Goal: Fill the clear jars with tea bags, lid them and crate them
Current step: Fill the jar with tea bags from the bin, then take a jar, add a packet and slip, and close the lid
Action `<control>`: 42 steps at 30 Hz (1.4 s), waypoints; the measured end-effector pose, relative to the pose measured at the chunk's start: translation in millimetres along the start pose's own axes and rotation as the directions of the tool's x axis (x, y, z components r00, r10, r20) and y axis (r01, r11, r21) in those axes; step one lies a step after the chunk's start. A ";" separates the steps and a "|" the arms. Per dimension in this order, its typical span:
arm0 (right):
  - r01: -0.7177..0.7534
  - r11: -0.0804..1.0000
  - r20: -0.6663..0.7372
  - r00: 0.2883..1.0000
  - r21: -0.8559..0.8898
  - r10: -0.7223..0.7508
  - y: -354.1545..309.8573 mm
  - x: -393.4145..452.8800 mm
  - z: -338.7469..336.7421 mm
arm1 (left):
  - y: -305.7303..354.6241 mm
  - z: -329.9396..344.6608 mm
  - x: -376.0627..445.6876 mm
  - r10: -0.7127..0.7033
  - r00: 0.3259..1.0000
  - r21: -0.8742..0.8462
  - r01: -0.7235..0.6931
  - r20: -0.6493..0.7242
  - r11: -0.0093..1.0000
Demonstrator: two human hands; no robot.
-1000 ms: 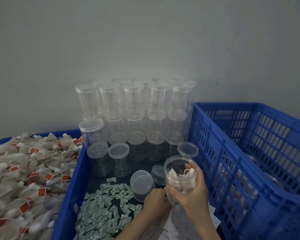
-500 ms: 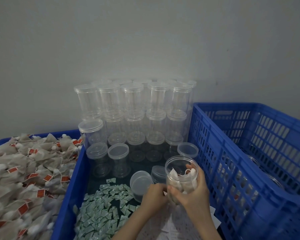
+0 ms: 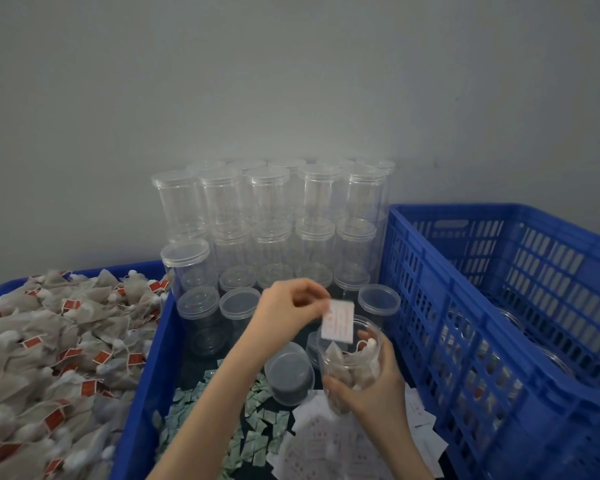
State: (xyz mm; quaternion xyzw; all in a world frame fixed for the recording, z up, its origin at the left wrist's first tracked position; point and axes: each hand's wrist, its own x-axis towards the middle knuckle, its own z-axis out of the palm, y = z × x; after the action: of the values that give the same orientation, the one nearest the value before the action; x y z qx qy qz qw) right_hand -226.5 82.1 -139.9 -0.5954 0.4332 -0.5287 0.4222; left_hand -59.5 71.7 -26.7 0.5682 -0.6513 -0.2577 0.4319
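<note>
My right hand (image 3: 371, 393) grips the open jar (image 3: 350, 362), fingers curled round its wall, low in the middle bin just beside the tall blue crate (image 3: 499, 341) on the right. The jar stands roughly upright, mouth up and tipped a little toward me, with tea bags (image 3: 347, 370) already lying in its lower half. My left hand (image 3: 291, 308) pinches a small white slip with red print (image 3: 338, 322) by its upper left corner. The slip hangs long side down, directly over the far rim of the jar's mouth, its lower edge about at rim level.

So the move I judge to be next is short and almost straight down: the mouth lies right under the slip, and the left hand is the nearer one. The slip's long axis already runs along the jar's axis, so it should slide in edgewise between the wall and the bags. A loose lid (image 3: 291, 372) lies just left of the jar, within reach of the left hand. The crate is on the right hand's side.
</note>
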 end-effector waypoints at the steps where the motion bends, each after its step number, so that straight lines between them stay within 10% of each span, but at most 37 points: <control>1: -0.009 1.000 0.010 1.000 0.018 0.009 -0.3 0.3 1.6 | 3.5 2.3 -2.3 0.005 0.995 0.119 -0.016 0.095 0.993; 7: -0.012 1.000 0.022 1.000 0.011 0.012 -4.7 -3.4 6.2 | 4.6 8.9 -9.0 0.085 0.985 0.546 -0.154 0.149 0.823; 12: -0.009 1.000 0.022 1.000 0.028 0.009 -6.8 -3.0 5.6 | 2.7 -0.7 -16.6 0.151 0.981 0.258 -0.177 0.119 0.950; 17: 0.026 1.000 0.033 0.999 0.003 -0.027 -15.1 -1.5 7.5 | -10.8 5.2 -32.1 -0.023 0.922 0.143 -0.035 0.387 0.989; 26: 0.173 0.957 0.222 0.967 -0.232 -0.121 -87.7 20.8 -27.9 | 5.8 -4.7 -24.6 0.114 0.964 -0.088 -0.095 0.241 0.992; 33: 0.307 0.725 0.227 0.951 -0.617 -0.209 -157.2 51.0 -55.6 | 41.9 22.6 -9.1 0.278 0.945 -0.231 -0.236 0.170 0.944; 42: 0.191 0.698 -0.029 0.957 -0.690 -0.290 -209.9 97.0 -171.0 | 48.8 72.1 -3.3 0.281 0.949 -0.191 -0.253 0.141 0.948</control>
State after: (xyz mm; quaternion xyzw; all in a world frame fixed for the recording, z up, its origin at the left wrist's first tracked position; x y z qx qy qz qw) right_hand -375.8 37.3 101.8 -0.7225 0.5422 -0.4230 0.0717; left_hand -146.5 74.6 -22.8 0.4119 -0.7316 -0.2980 0.4542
